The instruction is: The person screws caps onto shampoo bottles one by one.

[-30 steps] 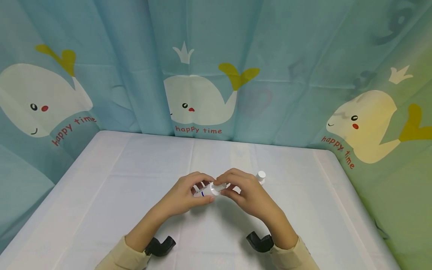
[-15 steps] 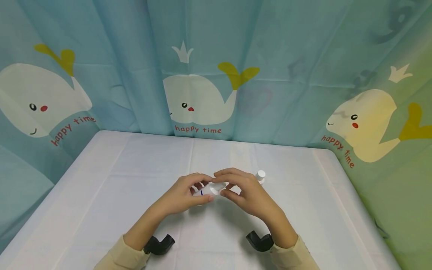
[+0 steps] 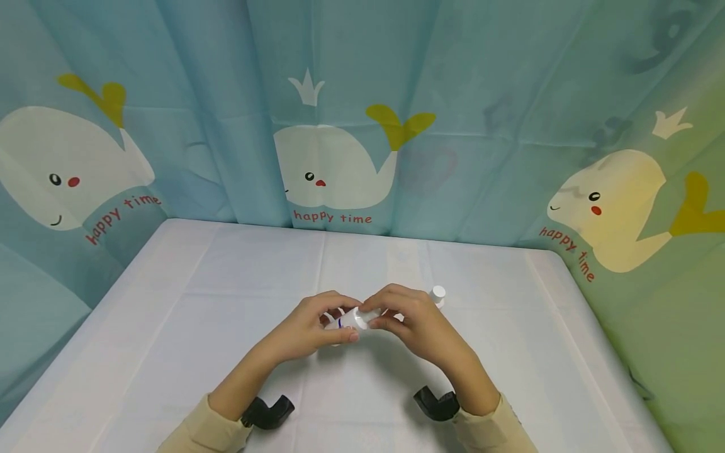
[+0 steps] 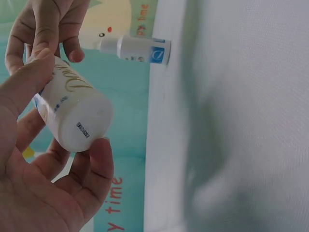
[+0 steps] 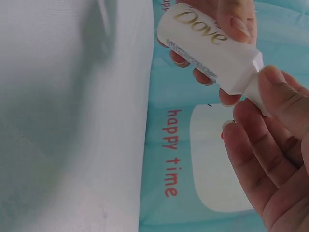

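My left hand (image 3: 308, 324) grips a small white Dove bottle (image 5: 207, 48) around its body and holds it tilted above the table. In the right wrist view the bottle's narrow white cap (image 5: 253, 92) points toward my right hand (image 3: 413, 321), whose thumb and forefinger pinch it. The other right fingers are spread below the cap. The left wrist view shows the bottle's base (image 4: 87, 123) with small dark print facing the camera. A second white bottle (image 4: 140, 50) with a blue label patch stands upright on the table, just beyond my right hand in the head view.
A white cloth covers the table (image 3: 243, 264). Behind and beside it hangs a blue-green curtain (image 3: 476, 75) with whale prints. Black curved mounts (image 3: 269, 412) sit at both wrists, below the beige sleeves.
Half a second ago my right fingers were spread off the cap; now they have come back down and pinch it. My left hand stays nearly in place with the bottle.
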`<state>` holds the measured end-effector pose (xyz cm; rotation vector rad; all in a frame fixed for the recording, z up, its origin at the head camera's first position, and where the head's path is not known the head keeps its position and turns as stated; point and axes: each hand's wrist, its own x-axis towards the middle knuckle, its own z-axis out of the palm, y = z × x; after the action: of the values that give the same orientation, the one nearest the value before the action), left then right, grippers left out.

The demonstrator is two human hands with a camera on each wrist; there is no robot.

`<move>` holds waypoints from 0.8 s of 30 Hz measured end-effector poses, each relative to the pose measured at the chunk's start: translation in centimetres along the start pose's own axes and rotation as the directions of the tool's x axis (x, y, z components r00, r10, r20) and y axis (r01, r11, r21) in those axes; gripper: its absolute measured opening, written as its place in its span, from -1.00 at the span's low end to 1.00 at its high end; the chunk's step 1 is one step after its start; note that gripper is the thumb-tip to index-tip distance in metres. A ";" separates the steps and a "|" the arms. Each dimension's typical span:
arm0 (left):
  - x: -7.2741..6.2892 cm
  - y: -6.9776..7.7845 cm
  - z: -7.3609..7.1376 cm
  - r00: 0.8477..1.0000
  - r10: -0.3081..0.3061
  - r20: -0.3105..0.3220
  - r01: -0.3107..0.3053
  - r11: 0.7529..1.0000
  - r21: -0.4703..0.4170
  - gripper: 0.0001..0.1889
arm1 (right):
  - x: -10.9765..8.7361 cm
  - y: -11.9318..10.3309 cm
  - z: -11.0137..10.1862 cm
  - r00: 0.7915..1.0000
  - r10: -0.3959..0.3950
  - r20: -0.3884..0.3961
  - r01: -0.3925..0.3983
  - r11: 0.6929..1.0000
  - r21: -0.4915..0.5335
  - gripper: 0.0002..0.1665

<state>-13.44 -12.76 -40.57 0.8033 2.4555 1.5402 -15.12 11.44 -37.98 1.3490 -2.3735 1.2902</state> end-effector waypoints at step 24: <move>0.3 -0.2 -0.2 0.961 -0.154 -0.229 0.146 0.988 -0.052 -0.60 | 0.1 0.6 1.8 0.939 0.322 -0.122 -0.318 0.946 0.056 -0.67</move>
<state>-13.79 -12.82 -40.62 0.4402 2.5709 1.7000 -15.13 10.16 -39.43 0.8758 -2.5628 1.4544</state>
